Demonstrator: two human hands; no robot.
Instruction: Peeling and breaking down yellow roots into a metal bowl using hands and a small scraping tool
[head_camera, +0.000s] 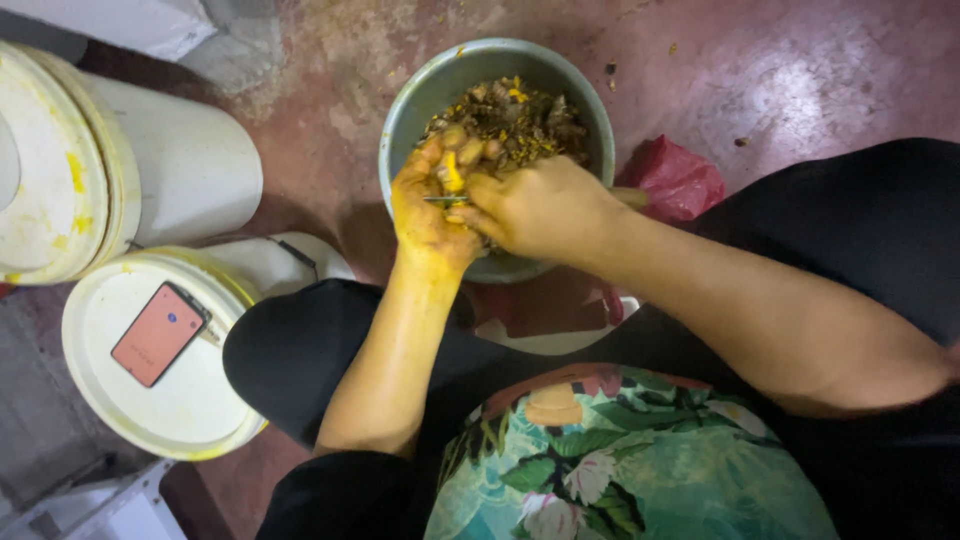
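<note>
A grey metal bowl (420, 95) sits on the reddish floor in front of my knees, holding a heap of brown and yellow peelings. My left hand (425, 215), stained yellow, holds a small yellow root (452, 172) over the bowl's near edge. My right hand (545, 210) grips a small knife (442, 201), whose thin blade lies against the root. Both hands touch each other above the bowl. Part of the bowl's near rim is hidden under my hands.
Two white lidded buckets stand at the left (150, 165) (190, 400); a phone in a pink case (158, 333) lies on the nearer lid. A red plastic bag (680, 180) lies right of the bowl. My lap shows black trousers and a floral cloth (620, 460).
</note>
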